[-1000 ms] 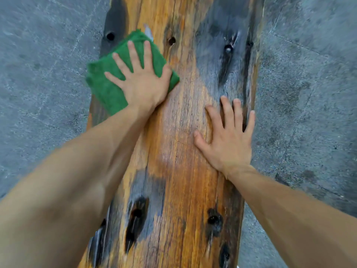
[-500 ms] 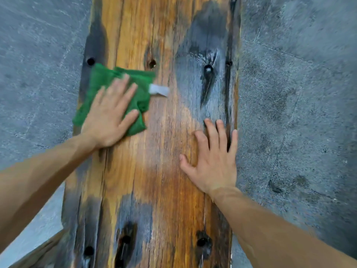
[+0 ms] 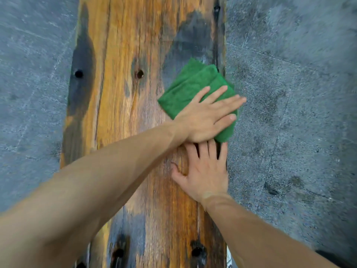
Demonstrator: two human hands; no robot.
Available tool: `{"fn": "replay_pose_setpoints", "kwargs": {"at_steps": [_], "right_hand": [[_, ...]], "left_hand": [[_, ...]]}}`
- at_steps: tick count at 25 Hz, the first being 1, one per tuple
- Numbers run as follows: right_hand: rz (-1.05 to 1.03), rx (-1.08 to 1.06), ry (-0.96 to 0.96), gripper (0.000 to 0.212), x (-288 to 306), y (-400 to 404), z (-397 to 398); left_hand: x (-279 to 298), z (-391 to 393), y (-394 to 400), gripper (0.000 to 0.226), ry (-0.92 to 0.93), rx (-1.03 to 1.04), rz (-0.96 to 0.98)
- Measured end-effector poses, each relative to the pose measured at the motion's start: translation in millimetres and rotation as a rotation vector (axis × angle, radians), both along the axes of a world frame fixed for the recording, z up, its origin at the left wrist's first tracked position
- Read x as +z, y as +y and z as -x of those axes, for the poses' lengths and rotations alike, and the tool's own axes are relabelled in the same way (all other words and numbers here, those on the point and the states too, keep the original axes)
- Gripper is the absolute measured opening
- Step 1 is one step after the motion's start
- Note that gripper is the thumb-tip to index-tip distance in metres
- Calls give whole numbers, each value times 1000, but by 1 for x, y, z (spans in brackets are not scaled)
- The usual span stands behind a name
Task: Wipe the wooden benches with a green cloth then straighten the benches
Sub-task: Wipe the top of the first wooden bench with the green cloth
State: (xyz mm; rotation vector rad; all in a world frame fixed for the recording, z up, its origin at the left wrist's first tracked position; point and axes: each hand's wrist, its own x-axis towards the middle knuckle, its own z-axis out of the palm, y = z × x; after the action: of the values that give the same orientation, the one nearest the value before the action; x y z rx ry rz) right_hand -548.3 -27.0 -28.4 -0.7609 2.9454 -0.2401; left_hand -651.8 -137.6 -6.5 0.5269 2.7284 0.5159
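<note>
I am leaning over the wooden bench [image 3: 123,117], and everything here is placed against its long plank. Nearest me, my right hand [image 3: 204,175] is lying flat on the plank close to its right edge, fingers straight and a little spread, holding nothing, only pressing down on the wood. My left forearm is crossing over the plank from the left side toward the right edge.

Just beyond my right fingertips, my left hand [image 3: 206,117] is pressing flat on the green cloth [image 3: 190,88], fingers straight and held fairly close together, pointing toward the right edge of the bench. The longest fingertips are reaching out past that edge. The heel of this hand is sitting right above my right fingertips and is partly covering them.

The cloth is folded into several layers and is lying on the plank at its right edge, one corner hanging slightly over the side, over a dark grey patch of the wood. Farther up and to the left, round dark holes [image 3: 78,73] are showing in the plank. On both sides of the bench, grey concrete floor [image 3: 289,93] is lying below. I am seeing no readable writing or label anywhere.
</note>
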Motion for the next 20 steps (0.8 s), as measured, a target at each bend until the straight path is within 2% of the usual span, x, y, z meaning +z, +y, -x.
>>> {"fn": "replay_pose_setpoints", "kwargs": {"at_steps": [2, 3, 7, 10, 12, 16, 20], "right_hand": [[-3, 7, 4, 61, 1, 1, -1], [4, 16, 3, 62, 1, 0, 0], [20, 28, -28, 67, 2, 0, 1], [-24, 34, -69, 68, 3, 1, 2], [-29, 30, -69, 68, 3, 1, 2], [-23, 30, -48, 65, 4, 0, 2], [-8, 33, -59, 70, 3, -2, 2]], "left_hand": [[2, -29, -30, 57, 18, -16, -165], [0, -38, -50, 58, 44, 33, -165], [-16, -4, -82, 77, 87, 283, 260], [-18, 44, -50, 77, 69, 463, 307], [-18, 34, -40, 74, 94, 439, 306], [-14, -38, -37, 72, 80, 240, 208], [-14, 26, -34, 71, 83, 433, 264]]}}
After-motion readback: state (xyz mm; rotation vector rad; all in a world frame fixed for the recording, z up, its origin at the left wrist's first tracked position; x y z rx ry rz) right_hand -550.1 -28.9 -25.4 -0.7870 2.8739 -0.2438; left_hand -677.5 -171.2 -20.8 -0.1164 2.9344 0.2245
